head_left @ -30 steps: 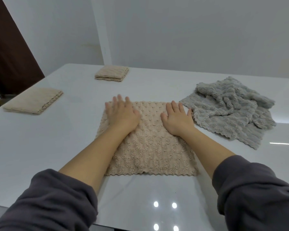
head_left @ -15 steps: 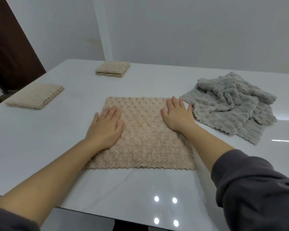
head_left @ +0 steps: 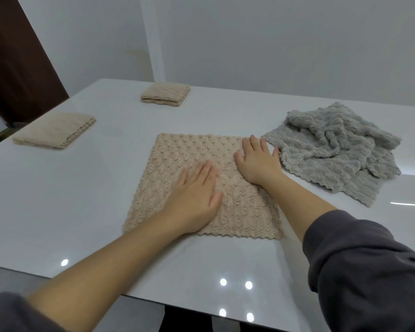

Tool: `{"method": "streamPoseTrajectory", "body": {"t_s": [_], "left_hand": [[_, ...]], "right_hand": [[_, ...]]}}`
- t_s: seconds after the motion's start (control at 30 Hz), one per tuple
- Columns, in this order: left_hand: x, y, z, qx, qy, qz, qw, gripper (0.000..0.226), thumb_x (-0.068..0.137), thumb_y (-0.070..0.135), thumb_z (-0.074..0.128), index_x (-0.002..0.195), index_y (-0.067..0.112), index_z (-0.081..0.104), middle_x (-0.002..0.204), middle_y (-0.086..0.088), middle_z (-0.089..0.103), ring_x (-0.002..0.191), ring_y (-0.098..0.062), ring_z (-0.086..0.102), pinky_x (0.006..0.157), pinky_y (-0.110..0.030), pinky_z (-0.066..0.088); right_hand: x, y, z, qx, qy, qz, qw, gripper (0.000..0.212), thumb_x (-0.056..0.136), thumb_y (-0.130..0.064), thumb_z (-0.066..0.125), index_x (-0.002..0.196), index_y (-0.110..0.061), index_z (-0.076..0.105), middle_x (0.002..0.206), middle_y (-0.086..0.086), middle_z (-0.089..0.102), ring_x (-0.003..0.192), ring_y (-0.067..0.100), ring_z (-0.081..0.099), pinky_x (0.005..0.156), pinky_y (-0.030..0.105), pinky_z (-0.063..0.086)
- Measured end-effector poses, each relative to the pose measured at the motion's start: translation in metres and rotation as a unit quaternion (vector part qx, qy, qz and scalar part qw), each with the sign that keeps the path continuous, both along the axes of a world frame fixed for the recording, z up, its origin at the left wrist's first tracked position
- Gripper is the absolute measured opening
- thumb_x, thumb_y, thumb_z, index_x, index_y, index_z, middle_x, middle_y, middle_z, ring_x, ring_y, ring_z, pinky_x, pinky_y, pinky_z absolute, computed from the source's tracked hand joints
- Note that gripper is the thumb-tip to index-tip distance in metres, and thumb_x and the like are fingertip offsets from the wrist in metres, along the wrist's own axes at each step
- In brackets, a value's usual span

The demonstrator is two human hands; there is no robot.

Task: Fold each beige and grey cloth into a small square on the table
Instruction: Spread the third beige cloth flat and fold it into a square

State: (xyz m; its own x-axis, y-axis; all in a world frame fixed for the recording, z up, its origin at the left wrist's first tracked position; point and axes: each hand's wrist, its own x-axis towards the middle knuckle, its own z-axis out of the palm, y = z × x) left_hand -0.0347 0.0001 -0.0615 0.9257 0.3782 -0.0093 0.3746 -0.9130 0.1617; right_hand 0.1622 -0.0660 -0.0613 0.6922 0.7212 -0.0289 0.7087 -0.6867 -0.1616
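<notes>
A beige knobbly cloth [head_left: 177,168] lies flat as a square in the middle of the white table [head_left: 82,200]. My left hand [head_left: 197,195] presses flat on its middle, fingers straight and together. My right hand [head_left: 256,161] presses flat on its far right part, fingers spread, close to the cloth's right edge. A crumpled grey cloth [head_left: 336,149] lies heaped just right of my right hand, one corner nearly touching my little finger. Two folded beige cloths rest further off: one [head_left: 55,129] at the left, one [head_left: 165,94] at the back.
The table's near edge runs under my forearms, with ceiling lights reflected in its glossy top. A white wall stands behind the table and a dark brown door [head_left: 15,63] at the far left.
My left hand has slid from the cloth's far left, out to its left side, and now to its middle. My right hand has stayed on the far right part.
</notes>
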Motion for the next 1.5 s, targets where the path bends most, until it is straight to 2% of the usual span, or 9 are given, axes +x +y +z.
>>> {"method": "streamPoseTrajectory", "body": {"t_s": [0.17,0.4,0.5,0.6,0.8,0.93,1.23,1.37,1.5], "left_hand": [[-0.045,0.044,-0.001,0.003,0.018,0.041,0.999,0.068,0.094,0.050,0.001,0.155,0.022,-0.009,0.162,0.008,-0.014,0.146,-0.005,-0.017,0.120,-0.036,-0.011],[-0.058,0.052,-0.002,-0.017,-0.004,0.085,0.996,0.072,0.091,0.050,0.003,0.156,0.019,-0.002,0.162,0.006,-0.011,0.147,-0.005,-0.014,0.121,-0.037,-0.007],[-0.057,0.054,-0.002,-0.014,-0.007,0.085,0.996,0.064,0.098,0.046,0.008,0.156,0.019,-0.002,0.163,0.006,-0.010,0.147,-0.006,-0.013,0.121,-0.036,-0.007],[-0.058,0.054,-0.003,-0.013,-0.008,0.088,0.996,0.059,0.103,0.040,0.014,0.156,0.018,-0.002,0.163,0.006,-0.010,0.148,-0.006,-0.012,0.121,-0.037,-0.006],[-0.057,0.054,-0.002,-0.020,-0.005,0.092,0.996,0.059,0.103,0.038,0.016,0.156,0.019,-0.002,0.163,0.006,-0.010,0.147,-0.005,-0.012,0.122,-0.037,-0.006],[-0.057,0.054,-0.002,-0.019,0.001,0.094,0.995,0.059,0.103,0.039,0.015,0.156,0.019,-0.003,0.162,0.006,-0.011,0.147,-0.005,-0.013,0.121,-0.037,-0.007],[-0.057,0.055,-0.003,-0.023,-0.008,0.093,0.995,0.060,0.103,0.041,0.014,0.156,0.019,-0.002,0.163,0.006,-0.010,0.148,-0.006,-0.012,0.121,-0.038,-0.007],[-0.057,0.054,-0.002,-0.019,-0.011,0.091,0.996,0.060,0.103,0.040,0.016,0.156,0.017,0.000,0.163,0.004,-0.008,0.148,-0.008,-0.011,0.121,-0.039,-0.006],[-0.057,0.054,-0.002,-0.023,-0.009,0.092,0.995,0.060,0.103,0.041,0.016,0.156,0.018,-0.001,0.163,0.005,-0.009,0.148,-0.007,-0.011,0.121,-0.038,-0.006]], "right_hand": [[0.000,-0.001,0.001,0.004,0.002,0.005,1.000,0.063,0.101,-0.045,0.016,0.156,-0.017,0.006,0.164,0.004,-0.002,0.150,0.027,-0.006,0.117,0.058,-0.003],[-0.003,-0.001,0.005,0.001,0.010,-0.001,1.000,0.063,0.101,-0.045,0.016,0.155,-0.017,0.006,0.164,0.007,-0.004,0.149,0.031,-0.009,0.116,0.062,-0.004],[-0.024,0.006,0.019,0.021,-0.029,-0.007,0.999,0.061,0.102,-0.042,0.014,0.156,-0.017,-0.001,0.163,0.009,-0.008,0.149,0.031,-0.012,0.116,0.062,-0.005],[-0.063,0.014,0.030,0.023,-0.073,0.062,0.995,0.061,0.102,-0.043,0.009,0.155,-0.016,-0.006,0.162,0.006,-0.013,0.149,0.028,-0.014,0.118,0.058,-0.006],[-0.115,0.015,0.005,-0.006,0.008,0.151,0.988,0.061,0.103,-0.044,0.013,0.156,-0.018,-0.001,0.163,0.002,-0.009,0.149,0.024,-0.013,0.119,0.054,-0.007],[-0.098,-0.001,0.000,-0.001,0.009,0.131,0.991,0.062,0.101,-0.050,0.012,0.156,-0.024,0.000,0.163,-0.004,-0.007,0.150,0.021,-0.010,0.119,0.052,-0.009],[-0.045,-0.055,0.003,-0.035,0.002,-0.012,0.999,0.067,0.100,-0.052,0.013,0.156,-0.016,0.001,0.164,0.001,-0.006,0.150,0.022,-0.006,0.119,0.055,-0.003],[-0.055,-0.060,0.014,-0.014,-0.011,-0.019,1.000,0.066,0.102,-0.047,0.014,0.155,-0.010,0.004,0.164,0.008,-0.003,0.150,0.025,-0.006,0.119,0.056,-0.002],[-0.094,-0.046,0.026,0.023,-0.024,0.037,0.999,0.065,0.103,-0.045,0.015,0.155,-0.010,0.000,0.163,0.008,-0.007,0.150,0.024,-0.011,0.120,0.051,-0.007]]}}
